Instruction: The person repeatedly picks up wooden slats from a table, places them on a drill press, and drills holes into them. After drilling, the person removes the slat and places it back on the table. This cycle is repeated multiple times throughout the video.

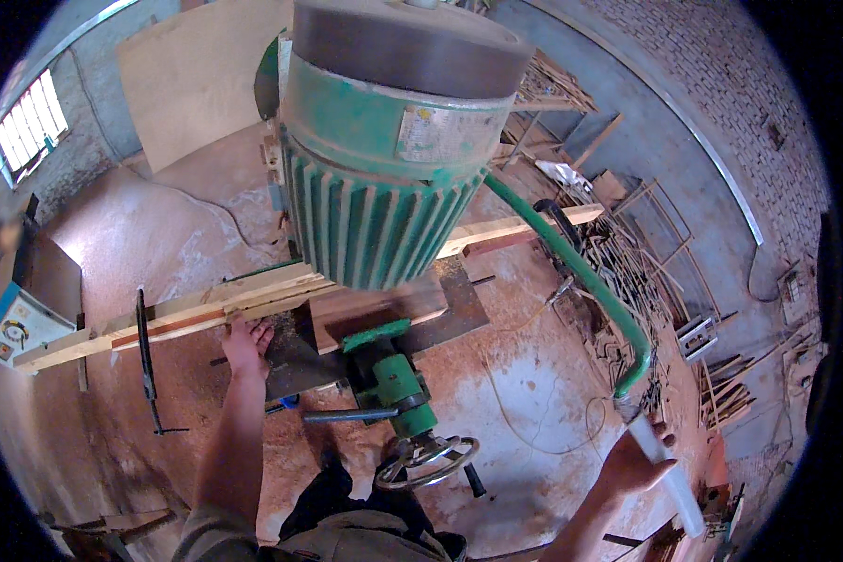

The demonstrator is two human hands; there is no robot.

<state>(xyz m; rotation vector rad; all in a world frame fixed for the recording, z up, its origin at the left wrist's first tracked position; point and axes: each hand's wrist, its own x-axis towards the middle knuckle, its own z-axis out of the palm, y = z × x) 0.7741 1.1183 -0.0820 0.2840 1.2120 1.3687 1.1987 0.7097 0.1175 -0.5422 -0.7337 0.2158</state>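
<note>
From the head camera, the left hand lies flat, fingers spread, pressing on a long wooden plank that runs across the dark metal machine table. The plank passes under a big green ribbed motor that fills the upper middle of the view. The right hand is closed around the white grip of a green lever handle, which curves up toward the motor. Below the table sits a grey handwheel on a green column. Sawdust covers the floor, and scrap wood is heaped on the right.
</note>
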